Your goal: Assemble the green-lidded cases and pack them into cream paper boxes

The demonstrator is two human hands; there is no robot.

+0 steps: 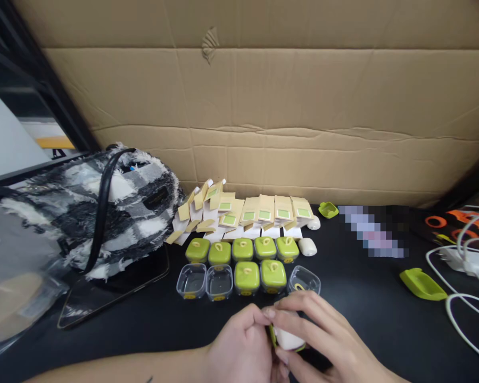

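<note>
Low in the view, my left hand [243,346] and my right hand [323,335] meet around a smooth white rounded case [289,339]. A lime-green cover [272,336] shows along its edges. Both hands are closed, with fingertips pressing on the case and cover; my left palm hides part of them. Just beyond my right fingers is a clear plastic box [305,281] with a yellow ring in it. Left of it are two green rounded pieces with yellow loops, one a green piece [273,274], and two open clear boxes, one a clear box [219,282].
Behind stand several green pieces [243,249] and folded cardboard packets [263,208]. White cases [308,246] lie beside them. Loose green covers [423,284] and white cables [449,303] are at right. A plaid bag [143,213] and dark tablet-like panel [115,292] sit left; cardboard [263,106] rises behind.
</note>
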